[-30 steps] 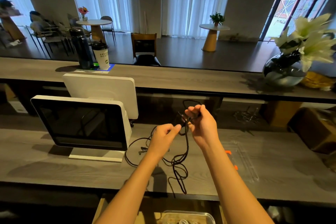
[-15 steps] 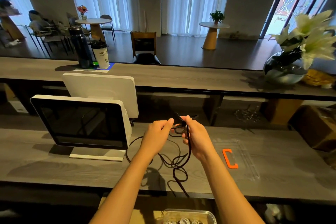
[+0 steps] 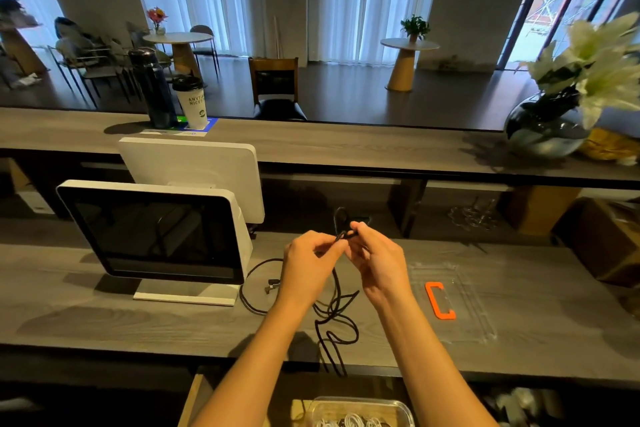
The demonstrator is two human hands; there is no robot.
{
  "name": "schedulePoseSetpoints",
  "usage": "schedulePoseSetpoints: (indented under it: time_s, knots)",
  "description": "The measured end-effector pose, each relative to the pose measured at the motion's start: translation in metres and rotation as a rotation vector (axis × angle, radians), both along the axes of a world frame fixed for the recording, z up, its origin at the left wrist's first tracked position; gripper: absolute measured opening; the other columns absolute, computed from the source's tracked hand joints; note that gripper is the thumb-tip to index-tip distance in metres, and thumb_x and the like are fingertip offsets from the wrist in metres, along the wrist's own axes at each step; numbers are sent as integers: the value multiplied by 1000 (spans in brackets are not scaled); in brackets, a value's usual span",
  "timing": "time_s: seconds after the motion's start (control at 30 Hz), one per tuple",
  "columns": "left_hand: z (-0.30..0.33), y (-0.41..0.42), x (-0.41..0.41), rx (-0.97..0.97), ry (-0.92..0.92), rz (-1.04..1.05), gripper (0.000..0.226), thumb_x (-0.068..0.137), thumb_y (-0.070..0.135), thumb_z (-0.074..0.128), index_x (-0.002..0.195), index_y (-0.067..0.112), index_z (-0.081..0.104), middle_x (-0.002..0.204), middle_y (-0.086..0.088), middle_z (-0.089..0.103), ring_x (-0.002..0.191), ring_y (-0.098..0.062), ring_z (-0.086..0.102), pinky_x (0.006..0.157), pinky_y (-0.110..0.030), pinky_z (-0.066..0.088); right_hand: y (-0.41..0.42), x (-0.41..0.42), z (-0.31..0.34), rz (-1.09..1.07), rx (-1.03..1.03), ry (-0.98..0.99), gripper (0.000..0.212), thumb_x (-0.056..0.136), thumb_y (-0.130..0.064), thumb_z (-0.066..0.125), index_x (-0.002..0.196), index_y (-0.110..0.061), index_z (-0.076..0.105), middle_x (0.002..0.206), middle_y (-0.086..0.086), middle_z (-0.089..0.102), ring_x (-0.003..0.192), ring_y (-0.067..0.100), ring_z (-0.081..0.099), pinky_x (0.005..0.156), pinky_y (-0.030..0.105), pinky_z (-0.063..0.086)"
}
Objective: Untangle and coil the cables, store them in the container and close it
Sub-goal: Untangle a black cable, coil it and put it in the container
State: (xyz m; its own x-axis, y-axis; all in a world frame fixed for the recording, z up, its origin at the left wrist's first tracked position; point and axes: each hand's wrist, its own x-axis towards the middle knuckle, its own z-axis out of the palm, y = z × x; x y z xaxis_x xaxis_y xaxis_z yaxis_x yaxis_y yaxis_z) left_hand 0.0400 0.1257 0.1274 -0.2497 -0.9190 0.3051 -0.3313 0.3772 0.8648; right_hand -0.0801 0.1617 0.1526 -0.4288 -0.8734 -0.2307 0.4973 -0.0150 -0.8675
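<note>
While both hands hover above the grey wood-grain desk (image 3: 104, 315), the left hand (image 3: 310, 265) and right hand (image 3: 379, 262) pinch a thin black cable (image 3: 334, 314) between curled fingers, a small loop rising above them. The cable's slack hangs down in tangled loops onto the desk. A clear plastic lid with an orange clip (image 3: 439, 300) lies to the right; a clear container (image 3: 360, 412) sits below the desk's near edge.

The left hand (image 3: 311, 265) closed against the right hand (image 3: 375, 262); the thin black cable (image 3: 334, 308) bunched into looser loops.
</note>
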Motion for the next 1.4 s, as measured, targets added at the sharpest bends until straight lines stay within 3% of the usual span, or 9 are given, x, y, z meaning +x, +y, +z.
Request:
schedulePoseSetpoints:
  time_s: [0.1,0.3,0.4,0.5,0.63,0.9,1.2,1.3,1.4]
  knots:
    - [6,-4,3,46,-3,13,22,97,27,61,81,22,74,72,3,67,70,-7,62,64,-17,47,2,0,2,-29,-6,103,18,96,-18,62,90,-7,75,84,10,76,80,19,72,77,32,58]
    - [29,-32,29,544,729,151,28,105,22,48,81,10,55,48,8,33,41,-6,30,41,-19,27,-16,-27,-4,-215,6,-222,17,101,-15,49,86,-13,56,64,0,55,54,16,66,56,31,56]
    - [31,-56,55,533,728,273,26,104,27,51,85,11,59,51,8,32,41,-4,25,36,-18,21,-21,-61,-15,-330,-26,-394,29,102,-11,42,74,-19,42,45,-7,32,33,7,31,42,19,38]
    - [27,-69,68,522,658,302,25,103,28,51,89,10,62,51,8,32,40,-4,26,35,-18,21,-27,-86,-24,-377,21,-374,29,103,-10,40,75,-19,42,42,-9,28,33,7,25,47,21,27]
    - [24,-75,72,510,695,382,23,102,30,54,91,12,62,53,8,35,42,-4,28,36,-18,23,-33,-99,-30,-447,109,-398,20,106,-18,37,89,-17,49,62,1,46,59,16,55,62,30,48]
    - [35,-85,92,392,995,627,25,102,28,46,82,17,56,58,6,32,45,-6,23,40,-22,17,-22,-128,-63,-579,211,-171,31,103,-12,30,128,-4,48,107,19,65,80,28,64,71,35,51]
    - [51,-65,41,512,513,83,27,107,24,38,100,10,60,46,10,33,36,-3,25,32,-18,19,-34,-95,-62,-209,354,138,45,105,-29,43,146,-11,45,145,12,51,126,27,52,101,36,40]
    - [59,-60,21,604,545,-129,28,108,22,35,98,9,57,47,8,31,35,-3,23,31,-18,18,-31,-69,-48,-182,250,381,36,105,-30,46,135,-14,56,135,5,57,131,25,50,102,33,38]
    - [72,-61,2,766,809,-320,28,108,24,34,92,12,54,50,7,30,37,-4,23,33,-18,20,-23,-29,-36,69,61,384,37,106,-33,41,104,-12,71,106,10,74,105,25,68,86,29,53]
